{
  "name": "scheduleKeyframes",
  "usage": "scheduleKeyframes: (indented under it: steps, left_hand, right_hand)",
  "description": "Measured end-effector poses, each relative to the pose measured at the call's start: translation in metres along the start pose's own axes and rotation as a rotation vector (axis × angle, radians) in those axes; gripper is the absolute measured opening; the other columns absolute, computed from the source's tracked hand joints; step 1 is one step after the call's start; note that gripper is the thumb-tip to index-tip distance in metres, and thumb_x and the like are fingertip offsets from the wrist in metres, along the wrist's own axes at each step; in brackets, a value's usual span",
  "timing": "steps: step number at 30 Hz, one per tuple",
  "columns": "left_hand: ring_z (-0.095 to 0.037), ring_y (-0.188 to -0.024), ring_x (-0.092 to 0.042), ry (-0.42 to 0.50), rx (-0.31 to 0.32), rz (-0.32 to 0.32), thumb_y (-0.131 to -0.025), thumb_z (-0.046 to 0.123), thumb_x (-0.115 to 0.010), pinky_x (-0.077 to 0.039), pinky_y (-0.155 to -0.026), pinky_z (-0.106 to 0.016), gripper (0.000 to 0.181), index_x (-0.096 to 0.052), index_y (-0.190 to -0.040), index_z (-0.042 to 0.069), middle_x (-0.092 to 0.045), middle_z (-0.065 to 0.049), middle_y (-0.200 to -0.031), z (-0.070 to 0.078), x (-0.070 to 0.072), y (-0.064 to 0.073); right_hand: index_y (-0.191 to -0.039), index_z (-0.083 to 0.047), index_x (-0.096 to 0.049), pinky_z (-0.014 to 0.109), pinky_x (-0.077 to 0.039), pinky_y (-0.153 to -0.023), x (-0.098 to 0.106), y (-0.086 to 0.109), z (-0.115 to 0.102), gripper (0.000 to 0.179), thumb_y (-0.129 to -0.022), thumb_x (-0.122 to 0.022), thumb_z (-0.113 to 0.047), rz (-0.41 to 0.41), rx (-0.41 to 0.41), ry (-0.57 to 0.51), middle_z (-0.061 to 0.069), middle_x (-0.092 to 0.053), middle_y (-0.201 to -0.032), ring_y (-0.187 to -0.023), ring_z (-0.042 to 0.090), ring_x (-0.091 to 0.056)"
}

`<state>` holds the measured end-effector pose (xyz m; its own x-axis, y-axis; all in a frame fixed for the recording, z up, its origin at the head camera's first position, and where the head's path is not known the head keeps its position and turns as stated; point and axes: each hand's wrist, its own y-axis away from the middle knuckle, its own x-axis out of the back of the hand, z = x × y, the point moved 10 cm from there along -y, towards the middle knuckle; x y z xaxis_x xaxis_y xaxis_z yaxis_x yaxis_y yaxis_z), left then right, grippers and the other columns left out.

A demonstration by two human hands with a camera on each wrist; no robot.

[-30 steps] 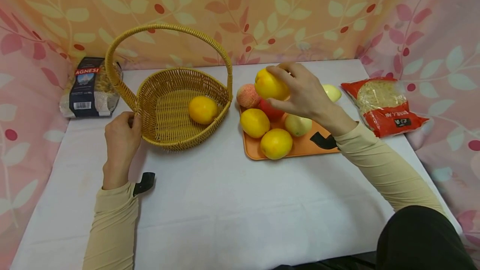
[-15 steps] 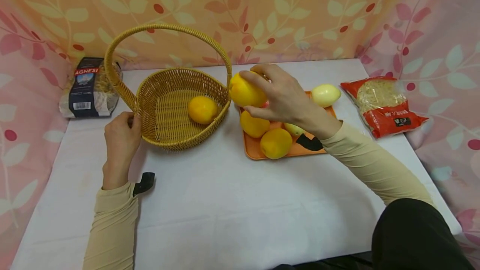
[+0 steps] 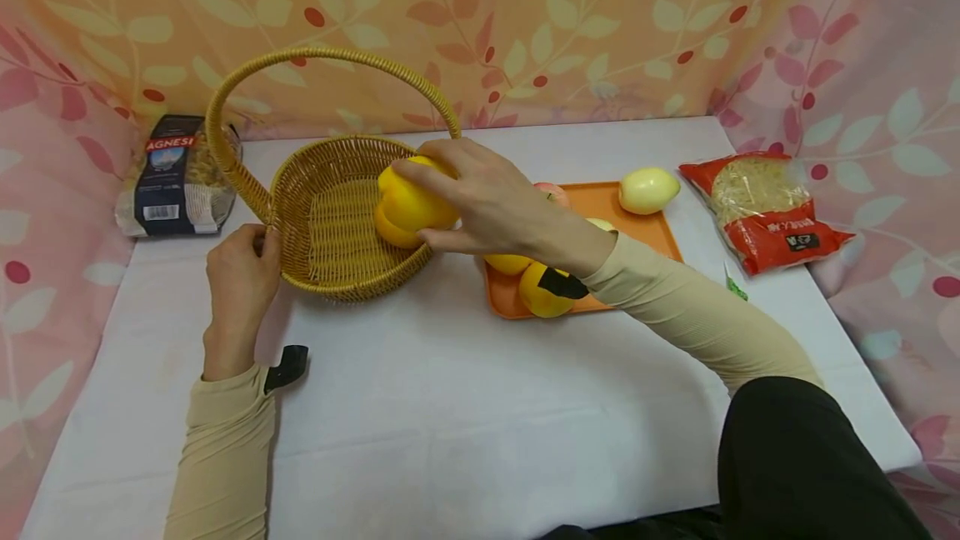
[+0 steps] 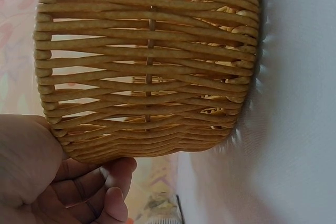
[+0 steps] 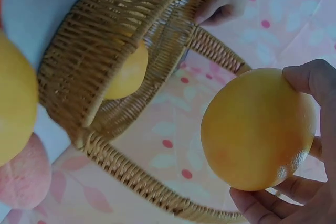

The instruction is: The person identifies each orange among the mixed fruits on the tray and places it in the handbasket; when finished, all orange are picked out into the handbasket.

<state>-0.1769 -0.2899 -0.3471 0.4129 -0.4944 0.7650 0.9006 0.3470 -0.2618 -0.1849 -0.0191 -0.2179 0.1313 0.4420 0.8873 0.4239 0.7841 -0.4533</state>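
My right hand (image 3: 502, 198) grips a round yellow fruit (image 3: 420, 194) above the right side of a wicker basket (image 3: 322, 277). In the right wrist view the fingers and thumb curl round the smooth yellow-orange fruit (image 5: 257, 129). Another yellow fruit (image 5: 130, 74) lies inside the basket, partly covered by the held one in the head view. My left hand (image 3: 242, 294) pinches the basket's left rim near the foot of its tall arched handle (image 3: 337, 52). From the left wrist view, that hand (image 4: 79, 187) is at the rim of the woven wall (image 4: 147, 66).
An orange tray (image 3: 592, 194) on the right holds two yellow fruits (image 3: 543, 294), a reddish fruit (image 3: 553, 192) and pale ones, including a pale yellow lemon (image 3: 648, 190). A pasta bag (image 3: 168, 177) stands behind left; a red-trimmed noodle bag (image 3: 772, 211) lies at far right.
My right hand has carried the yellow fruit left from over the tray, past the handle's foot, to over the basket. The left hand keeps its hold on the rim.
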Motion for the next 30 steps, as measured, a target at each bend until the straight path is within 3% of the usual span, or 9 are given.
scheduleKeyframes:
  steps: [7, 13, 24, 30]
  left_hand:
    - [-0.032, -0.071, -0.057, 0.0, -0.005, 0.006, -0.099, 0.018, -0.048, -0.033, -0.054, -0.021, 0.035, -0.067, -0.107, -0.01, -0.067, -0.027, -0.088, 0.0, 0.001, 0.0]
    - [-0.032, -0.071, -0.057, -0.003, -0.005, 0.007, -0.099, 0.017, -0.049, -0.035, -0.056, -0.026, 0.034, -0.067, -0.107, -0.011, -0.067, -0.027, -0.086, 0.001, 0.001, 0.0]
    - [-0.033, -0.073, -0.057, 0.0, -0.006, 0.004, -0.098, 0.017, -0.049, -0.036, -0.058, -0.027, 0.034, -0.067, -0.108, -0.011, -0.067, -0.027, -0.087, 0.001, 0.0, 0.0]
    - [-0.036, -0.075, -0.059, 0.002, 0.0, 0.004, -0.099, 0.017, -0.049, -0.037, -0.06, -0.031, 0.034, -0.066, -0.108, -0.011, -0.067, -0.028, -0.089, 0.001, 0.0, 0.0]
  right_hand:
    - [-0.139, -0.018, -0.051, 0.04, -0.048, -0.098, -0.028, -0.023, -0.007, 0.06, -0.087, -0.063, -0.045, -0.111, -0.025, 0.008, 0.015, -0.052, -0.135, -0.117, 0.029, -0.055]
    - [-0.14, -0.019, -0.05, 0.037, -0.049, -0.096, -0.052, -0.037, -0.017, 0.062, -0.086, -0.063, -0.047, -0.193, -0.029, 0.045, 0.012, -0.054, -0.132, -0.111, 0.027, -0.058]
    - [-0.14, -0.021, -0.052, 0.035, -0.046, -0.097, -0.087, -0.048, -0.034, 0.064, -0.086, -0.061, -0.052, -0.262, 0.028, 0.152, 0.006, -0.058, -0.131, -0.111, 0.026, -0.057]
    - [-0.143, -0.021, -0.049, 0.034, -0.043, -0.102, -0.102, -0.052, -0.033, 0.066, -0.086, -0.061, -0.052, -0.326, 0.02, 0.137, 0.006, -0.056, -0.134, -0.118, 0.025, -0.054]
